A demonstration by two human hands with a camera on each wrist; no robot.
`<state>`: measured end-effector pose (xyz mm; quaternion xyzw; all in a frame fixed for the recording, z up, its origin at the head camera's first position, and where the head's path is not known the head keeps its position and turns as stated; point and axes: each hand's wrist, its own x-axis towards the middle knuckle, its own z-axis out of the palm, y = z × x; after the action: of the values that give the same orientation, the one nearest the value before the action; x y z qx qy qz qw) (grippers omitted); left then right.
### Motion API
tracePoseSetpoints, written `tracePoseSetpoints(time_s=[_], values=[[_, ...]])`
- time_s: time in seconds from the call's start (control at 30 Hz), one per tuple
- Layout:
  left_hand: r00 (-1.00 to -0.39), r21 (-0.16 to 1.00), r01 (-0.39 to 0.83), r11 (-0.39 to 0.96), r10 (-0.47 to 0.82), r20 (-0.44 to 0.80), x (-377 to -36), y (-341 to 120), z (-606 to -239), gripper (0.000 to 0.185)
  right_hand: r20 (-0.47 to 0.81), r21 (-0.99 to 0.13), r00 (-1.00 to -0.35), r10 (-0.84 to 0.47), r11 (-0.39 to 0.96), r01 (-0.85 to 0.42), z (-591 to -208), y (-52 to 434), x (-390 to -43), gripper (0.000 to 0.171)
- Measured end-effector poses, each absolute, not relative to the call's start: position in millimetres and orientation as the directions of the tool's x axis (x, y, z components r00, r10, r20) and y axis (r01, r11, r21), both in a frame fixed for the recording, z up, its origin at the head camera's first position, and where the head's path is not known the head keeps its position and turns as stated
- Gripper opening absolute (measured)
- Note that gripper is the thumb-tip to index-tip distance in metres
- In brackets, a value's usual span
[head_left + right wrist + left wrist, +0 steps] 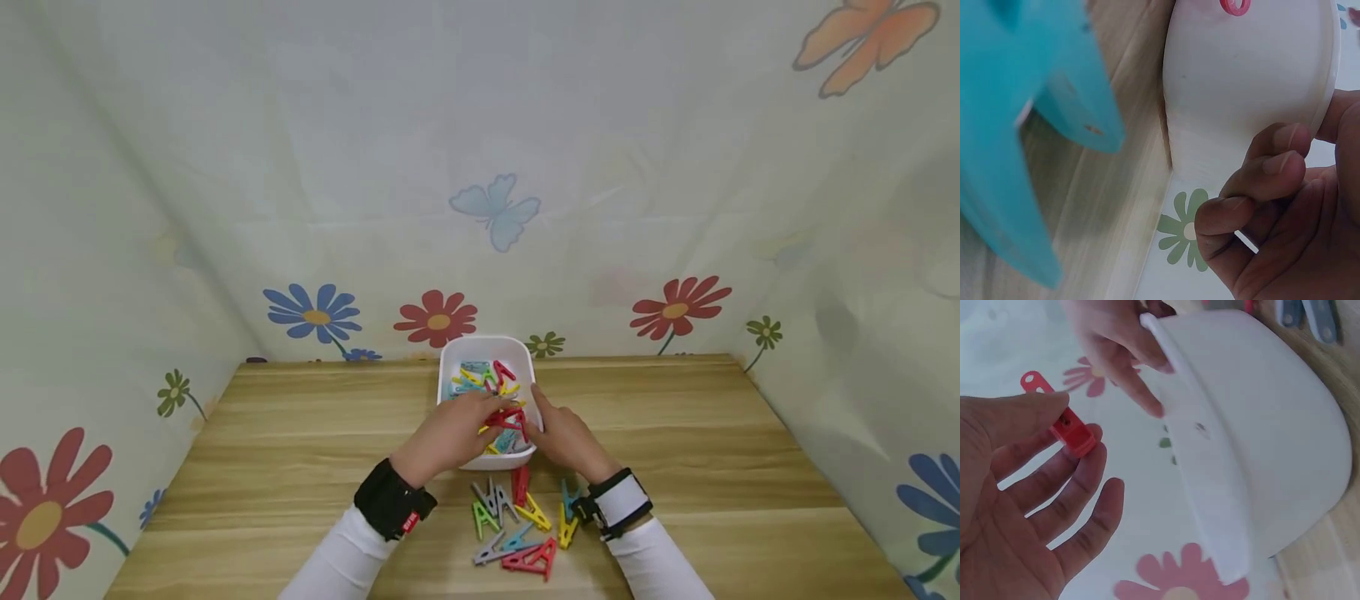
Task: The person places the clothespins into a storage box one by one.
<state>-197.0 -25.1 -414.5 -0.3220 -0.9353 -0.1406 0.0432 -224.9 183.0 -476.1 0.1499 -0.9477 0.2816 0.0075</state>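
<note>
My left hand [453,433] is over the white plastic bin [487,463], pinching a red clothespin [1074,432] between thumb and fingertips, its other fingers spread. Inside the bin lie several clothespins in blue, yellow, green and red. At the bin's right side, my right hand [573,437] grips the rim, the thumb over the edge and the fingers against the outer wall. The right wrist view shows that hand [1297,206] with its fingers bent beside the bin wall [1235,75].
On the wooden table [315,492], several loose clothespins lie in front of the bin, among them a red one [536,560], a green one [483,519] and a yellow one [534,513]. A blue clothespin [1004,125] lies near the right wrist. A flowered curtain [360,208] encloses the table.
</note>
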Motion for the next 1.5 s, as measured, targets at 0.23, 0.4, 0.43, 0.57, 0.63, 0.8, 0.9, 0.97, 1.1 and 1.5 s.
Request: tracePoseSetpoints(time_s=[0.23, 0.4, 0.43, 0.57, 0.63, 0.8, 0.9, 0.97, 1.1, 1.5], values=[[-0.859, 0.318, 0.511, 0.799, 0.485, 0.161, -227.0, -27.7, -434.2, 0.042, 0.059, -0.551, -0.960, -0.273, 0.794, -0.259, -477.6, 181.4, -225.0, 0.067], [-0.882, 0.365, 0.468, 0.805, 0.450, 0.138, -238.2, -27.8, -442.1, 0.041, 0.057, -0.551, -0.961, -0.271, 0.794, -0.257, -482.2, 180.3, -224.3, 0.066], [-0.888, 0.373, 0.456, 0.808, 0.443, 0.126, -239.4, -27.8, -443.5, 0.043, 0.055, -0.554, -0.961, -0.271, 0.792, -0.255, -483.0, 180.1, -223.9, 0.066], [-0.898, 0.361, 0.433, 0.826, 0.432, 0.088, -241.7, -28.0, -447.6, 0.061, 0.058, -0.552, -0.961, -0.270, 0.793, -0.256, -485.0, 179.7, -223.3, 0.066], [-0.899, 0.345, 0.430, 0.834, 0.432, 0.077, -242.1, -28.3, -449.1, 0.072, 0.065, -0.544, -0.961, -0.267, 0.799, -0.259, -485.6, 180.0, -224.2, 0.066], [-0.887, 0.323, 0.458, 0.828, 0.450, 0.103, -240.0, -28.5, -447.4, 0.080, 0.082, -0.525, -0.960, -0.267, 0.808, -0.269, -485.2, 181.3, -227.6, 0.066], [-0.874, 0.315, 0.485, 0.816, 0.466, 0.138, -234.0, -28.4, -441.0, 0.079, 0.083, -0.529, -0.959, -0.272, 0.803, -0.274, -484.3, 181.8, -228.3, 0.067], [-0.860, 0.308, 0.511, 0.803, 0.484, 0.165, -227.0, -28.4, -434.7, 0.079, 0.084, -0.529, -0.957, -0.277, 0.802, -0.278, -484.2, 182.0, -228.1, 0.066], [-0.806, 0.279, 0.592, 0.756, 0.546, 0.230, -207.5, -29.1, -420.2, 0.078, 0.098, -0.522, -0.954, -0.282, 0.802, -0.290, -483.4, 182.3, -226.8, 0.066], [-0.676, 0.173, 0.736, 0.654, 0.707, 0.206, -142.1, -37.5, -405.2, 0.077, 0.132, -0.516, -0.949, -0.287, 0.797, -0.313, -476.8, 183.3, -224.6, 0.066]])
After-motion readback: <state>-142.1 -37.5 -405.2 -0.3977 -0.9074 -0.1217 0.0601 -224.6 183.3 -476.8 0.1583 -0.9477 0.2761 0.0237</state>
